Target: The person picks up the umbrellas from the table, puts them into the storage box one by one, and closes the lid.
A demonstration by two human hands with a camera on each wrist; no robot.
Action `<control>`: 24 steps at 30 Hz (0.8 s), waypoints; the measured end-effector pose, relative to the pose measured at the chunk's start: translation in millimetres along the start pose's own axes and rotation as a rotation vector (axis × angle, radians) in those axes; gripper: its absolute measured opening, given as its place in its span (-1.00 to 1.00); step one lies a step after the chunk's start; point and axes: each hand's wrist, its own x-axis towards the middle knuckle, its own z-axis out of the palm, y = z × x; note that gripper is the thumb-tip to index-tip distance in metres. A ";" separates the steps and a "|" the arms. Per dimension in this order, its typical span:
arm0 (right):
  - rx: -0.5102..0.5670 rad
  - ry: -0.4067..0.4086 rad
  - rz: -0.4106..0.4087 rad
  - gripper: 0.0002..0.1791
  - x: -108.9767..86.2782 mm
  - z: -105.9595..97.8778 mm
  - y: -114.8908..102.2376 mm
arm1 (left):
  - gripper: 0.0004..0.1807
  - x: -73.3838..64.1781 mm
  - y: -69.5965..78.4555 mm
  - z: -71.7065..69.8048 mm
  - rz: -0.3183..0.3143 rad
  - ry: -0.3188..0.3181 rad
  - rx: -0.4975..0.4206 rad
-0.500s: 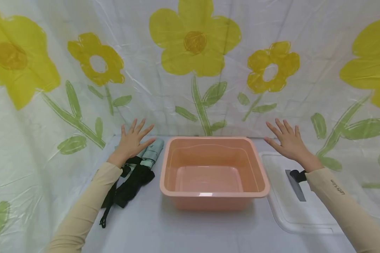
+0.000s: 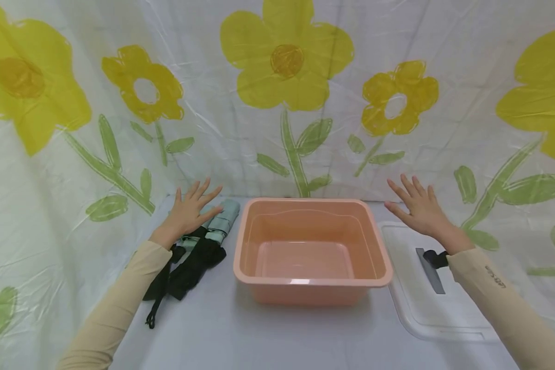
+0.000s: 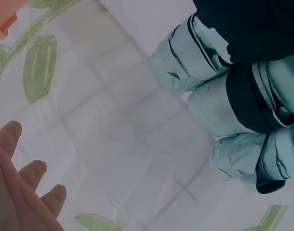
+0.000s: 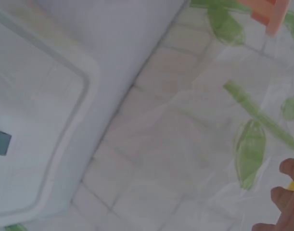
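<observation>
Beige sleeves [image 2: 115, 303] reach over a white table [image 2: 300, 339], where a whitish lid [image 2: 409, 270] lies toward the far right corner. Rolled pale-green bundles [image 2: 225, 218] with black covers lie near the far left corner, and a pink tub [image 2: 310, 295] stands midway along the far edge. Left hand [image 2: 184, 216] near the bundles, right hand [image 2: 418, 208] near the lid, both spread wide and holding nothing. Beyond hangs a yellow-flowered curtain [image 2: 240, 149].
</observation>
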 end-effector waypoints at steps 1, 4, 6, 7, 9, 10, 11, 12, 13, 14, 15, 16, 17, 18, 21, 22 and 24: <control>0.006 -0.001 -0.002 -0.26 0.0 0.3 -0.5 | -0.26 -1.1 -0.3 -0.1 0.001 -0.006 -0.008; 0.027 0.003 -0.016 -0.27 0.2 1.3 -3.2 | -0.26 -5.7 -0.8 0.5 0.008 -0.020 -0.032; 0.049 0.011 -0.028 -0.28 0.0 1.6 -6.7 | -0.26 -10.1 -0.6 1.4 0.022 -0.020 -0.039; 0.062 0.013 -0.035 -0.28 -0.2 1.6 -8.6 | -0.26 -12.9 -0.5 1.9 0.030 -0.019 -0.042; 0.091 0.020 -0.049 -0.28 -0.8 1.7 -12.6 | -0.27 -18.4 -1.3 4.6 0.047 -0.005 -0.039; 0.106 0.024 -0.057 -0.28 -1.0 1.9 -14.3 | -0.27 -21.7 -1.2 5.8 0.051 0.000 -0.042; 0.120 0.028 -0.063 -0.29 -1.1 2.0 -16.3 | -0.28 -24.9 -1.2 7.1 0.052 0.004 -0.047; 0.134 0.031 -0.068 -0.29 -1.5 2.1 -18.1 | -0.28 -28.5 -1.1 8.3 0.047 0.004 -0.058; 0.147 0.035 -0.077 -0.29 -1.7 2.5 -19.6 | -0.29 -32.0 -0.8 9.5 0.042 0.002 -0.071; 0.159 0.038 -0.084 -0.29 -2.0 3.0 -21.0 | -0.29 -35.4 -0.5 10.7 0.038 0.000 -0.087; 0.169 0.042 -0.090 -0.29 -2.3 3.8 -22.2 | -0.29 -38.8 0.1 11.8 0.027 -0.005 -0.104; 0.180 0.043 -0.094 -0.29 -2.6 4.8 -23.4 | -0.29 -42.5 1.0 12.7 0.020 -0.010 -0.123; 0.191 0.043 -0.095 -0.29 -2.9 5.9 -24.4 | -0.30 -45.6 1.4 14.0 0.012 -0.013 -0.140; 0.200 0.044 -0.097 -0.29 -2.8 7.4 -25.3 | -0.30 -48.9 1.3 15.4 0.006 -0.013 -0.151; 0.220 0.047 -0.097 -0.30 -1.7 12.7 -27.4 | -0.32 -57.0 -0.5 22.2 -0.004 0.004 -0.178; 0.225 0.049 -0.099 -0.30 -1.4 14.5 -27.9 | -0.34 -59.6 -0.9 24.2 0.000 0.012 -0.186; 0.231 0.054 -0.103 -0.31 -0.7 18.1 -29.1 | -0.36 -64.3 -1.6 28.8 0.003 0.029 -0.195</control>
